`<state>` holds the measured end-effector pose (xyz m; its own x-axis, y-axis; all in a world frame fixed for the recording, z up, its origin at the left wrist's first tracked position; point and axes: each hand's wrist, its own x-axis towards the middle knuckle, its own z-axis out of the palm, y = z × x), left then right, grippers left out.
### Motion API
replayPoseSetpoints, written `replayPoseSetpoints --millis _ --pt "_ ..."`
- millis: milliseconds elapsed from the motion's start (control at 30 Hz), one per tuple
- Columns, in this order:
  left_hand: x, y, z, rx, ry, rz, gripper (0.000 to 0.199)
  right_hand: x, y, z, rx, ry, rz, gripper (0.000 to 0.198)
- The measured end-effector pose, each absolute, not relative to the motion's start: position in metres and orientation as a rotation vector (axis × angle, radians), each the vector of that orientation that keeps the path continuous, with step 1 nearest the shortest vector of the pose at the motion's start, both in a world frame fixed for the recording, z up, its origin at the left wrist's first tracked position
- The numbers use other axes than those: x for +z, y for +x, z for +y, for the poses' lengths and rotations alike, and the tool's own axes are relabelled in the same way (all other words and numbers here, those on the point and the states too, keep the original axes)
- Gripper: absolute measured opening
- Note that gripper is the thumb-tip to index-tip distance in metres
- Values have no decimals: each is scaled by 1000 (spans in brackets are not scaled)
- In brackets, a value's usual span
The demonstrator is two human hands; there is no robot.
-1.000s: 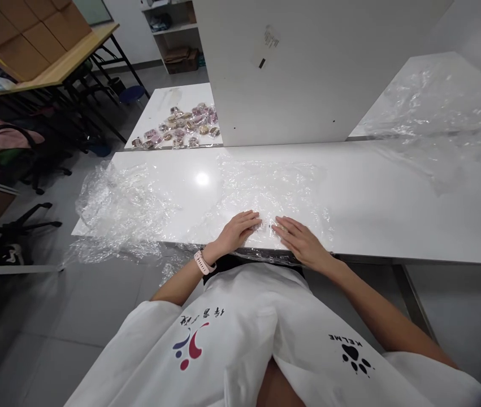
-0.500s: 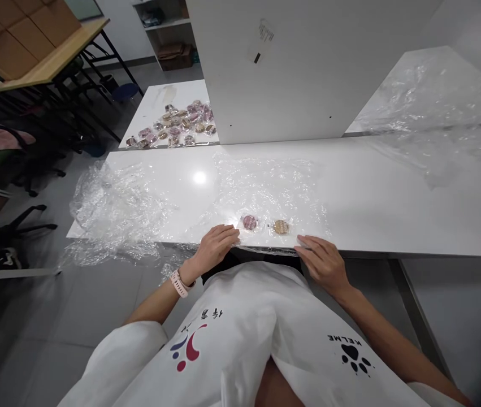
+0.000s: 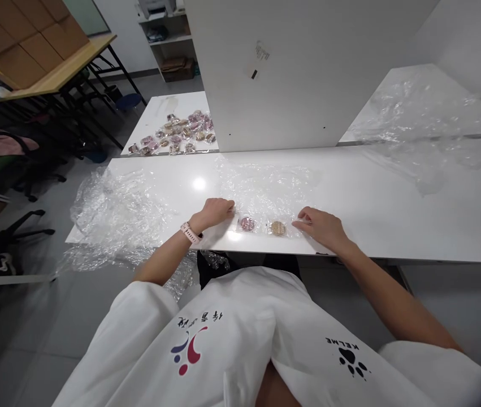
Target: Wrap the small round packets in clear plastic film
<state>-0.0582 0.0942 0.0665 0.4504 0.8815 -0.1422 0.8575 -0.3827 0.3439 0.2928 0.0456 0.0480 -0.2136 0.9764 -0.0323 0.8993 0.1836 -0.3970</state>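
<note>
A sheet of clear bubble wrap (image 3: 265, 183) lies on the white table in front of me. On its near part rest two small round items in clear packets, a pink one (image 3: 247, 224) and a golden one (image 3: 278, 228), side by side. My left hand (image 3: 217, 212) is just left of the pink item, fingers pinched on the wrap's near edge. To the right of the golden item, my right hand (image 3: 321, 227) pinches the same edge between thumb and fingers. The film between my hands is thin and hard to make out.
A crumpled heap of bubble wrap (image 3: 117, 212) hangs over the table's front left. More clear wrap (image 3: 418, 124) lies at the right. Several packeted round items (image 3: 181, 133) are spread at the back left. A tall white panel (image 3: 282, 73) stands behind the table.
Both hands have moved away from the table's front edge, up beside the two items, and their fingers have closed. The wrap's near edge has come up with them.
</note>
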Motion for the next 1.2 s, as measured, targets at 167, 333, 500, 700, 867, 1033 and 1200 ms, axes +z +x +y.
replayPoseSetpoints --millis 167,333,500,700,867,1033,1200 --pt "71 -47 49 486 2450 1524 25 50 273 9 101 -1437 -2264 37" --pt "52 -18 19 403 2454 1079 57 26 257 6 388 -1215 -2480 62" --pt "38 -31 -2 361 2464 1039 80 10 270 -9 473 -1126 -2544 76" --pt "42 -55 -18 568 2292 1102 29 20 279 -27 739 -1072 -2276 41" --pt "58 -59 32 349 1945 1287 25 39 276 12 1127 -1417 -1996 33" --pt "62 -49 58 232 2027 1497 9 42 273 34 837 -1723 -2030 34" --pt "53 -44 18 500 2507 1342 40 33 278 4 265 -1361 -2357 45"
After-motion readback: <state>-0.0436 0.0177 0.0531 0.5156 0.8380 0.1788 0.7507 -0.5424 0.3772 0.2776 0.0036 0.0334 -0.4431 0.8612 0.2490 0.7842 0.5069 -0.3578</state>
